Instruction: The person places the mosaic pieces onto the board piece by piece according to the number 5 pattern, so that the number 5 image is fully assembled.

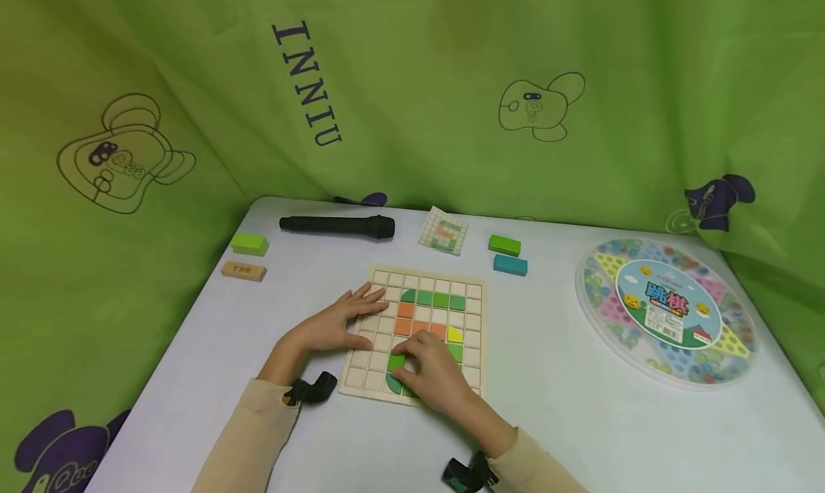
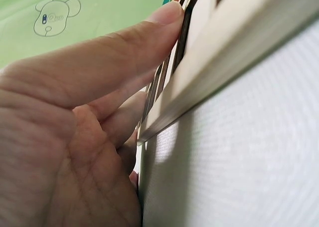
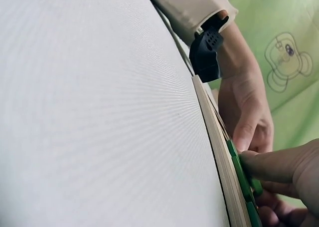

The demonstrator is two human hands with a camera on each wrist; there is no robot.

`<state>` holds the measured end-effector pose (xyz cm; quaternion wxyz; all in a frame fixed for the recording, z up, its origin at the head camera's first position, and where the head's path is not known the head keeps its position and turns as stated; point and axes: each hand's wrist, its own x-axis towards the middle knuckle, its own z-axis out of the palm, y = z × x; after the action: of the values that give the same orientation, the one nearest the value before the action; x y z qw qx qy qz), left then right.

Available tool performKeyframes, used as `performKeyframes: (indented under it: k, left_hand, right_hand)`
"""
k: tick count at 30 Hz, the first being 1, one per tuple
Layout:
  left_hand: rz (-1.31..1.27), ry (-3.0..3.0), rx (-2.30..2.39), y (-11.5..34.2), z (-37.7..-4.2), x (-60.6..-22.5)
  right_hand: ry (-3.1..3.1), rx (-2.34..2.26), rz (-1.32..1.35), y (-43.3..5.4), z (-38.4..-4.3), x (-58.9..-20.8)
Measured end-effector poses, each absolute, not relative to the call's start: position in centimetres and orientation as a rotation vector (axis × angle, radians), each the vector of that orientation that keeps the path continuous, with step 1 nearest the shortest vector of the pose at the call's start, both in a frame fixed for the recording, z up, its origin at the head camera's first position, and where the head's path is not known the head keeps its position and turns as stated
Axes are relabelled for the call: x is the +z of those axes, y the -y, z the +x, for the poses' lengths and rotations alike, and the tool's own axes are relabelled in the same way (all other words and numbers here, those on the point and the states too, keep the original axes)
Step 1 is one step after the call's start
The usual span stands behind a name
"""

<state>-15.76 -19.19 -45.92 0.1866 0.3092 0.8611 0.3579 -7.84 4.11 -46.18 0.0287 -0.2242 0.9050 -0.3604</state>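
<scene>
A wooden grid board (image 1: 478, 378) lies on the white table, with green, orange and yellow tiles in some of its squares. My left hand (image 1: 331, 327) rests on the board's left side, fingers spread and thumb (image 2: 164, 22) over the rim. With thumb and forefinger, my right hand (image 1: 438, 375) pinches a green square tile (image 1: 396, 362) near the front of the board. Just below it sits a rounded green tile (image 1: 393, 383). A yellow tile (image 1: 455, 334) lies at the right end of the orange row. The right hand hides part of the front rows.
Behind the board lies a small pattern card (image 1: 445, 231), beside a black microphone-shaped object (image 1: 338, 226). Green (image 1: 505, 245) and blue blocks (image 1: 510, 265) stand to its right. Light green (image 1: 250, 244) and wooden blocks (image 1: 243, 271) are at left. A round Chinese checkers box (image 1: 599, 321) occupies the right side.
</scene>
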Motion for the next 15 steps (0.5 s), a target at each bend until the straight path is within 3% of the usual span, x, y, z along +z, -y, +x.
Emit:
performKeyframes:
  k: [15]
  left_hand:
    - [0.857, -2.424, 1.018, 19.5, -15.6, -46.0]
  right_hand:
    - [-2.739, -1.242, -0.719, -5.7, -8.4, -45.1]
